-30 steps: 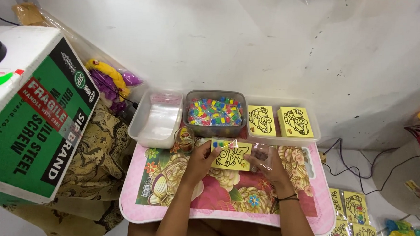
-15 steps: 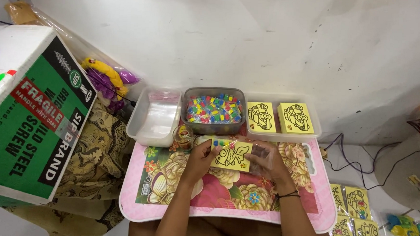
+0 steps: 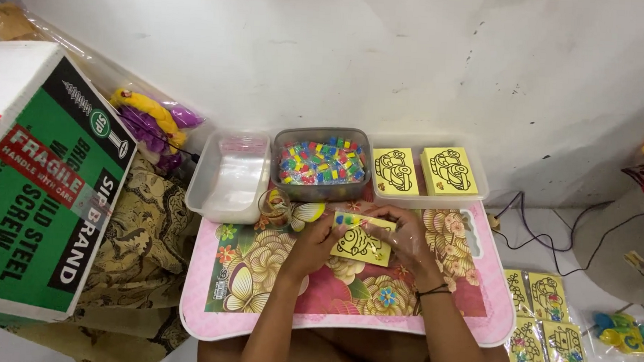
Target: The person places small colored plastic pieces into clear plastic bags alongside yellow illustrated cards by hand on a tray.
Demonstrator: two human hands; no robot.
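Yellow card (image 3: pixel 361 242): fish outline drawing with a strip of small coloured pieces along its top edge; being held just above the flowered lap table (image 3: pixel 257 288), in front of the tubs.
Head view, left hand (image 3: pixel 317 241): gripping the card's left edge, fingers curled and pinching it; thumb side hidden, so exact contact is hard to tell.
Head view, right hand (image 3: pixel 407 240): lying over the card's right side, fingers pressed together and bent down on it; looks like a clear sleeve is around the card there, too glossy to be sure.
Tub of coloured pieces (image 3: pixel 321 165): sitting just behind the card, full.
Clear bag tub (image 3: pixel 230 176): sitting left of the coloured pieces, holding flat clear bags.
Card tray (image 3: pixel 425 172): sitting right of the coloured pieces, holding two stacks of yellow car cards.
Small glass (image 3: pixel 277 204): standing near the left hand, between the tubs and the card.
Finished packs (image 3: pixel 546 325): several bagged yellow cards lying on the floor at the right, well apart from the table.
Cardboard box (image 3: pixel 35 181): green and white, sitting at the left.
Progress, my read: card and colour strip are together and going into the sleeve; closing it and setting it with the packs is left. Stacks in the tray are still waiting.
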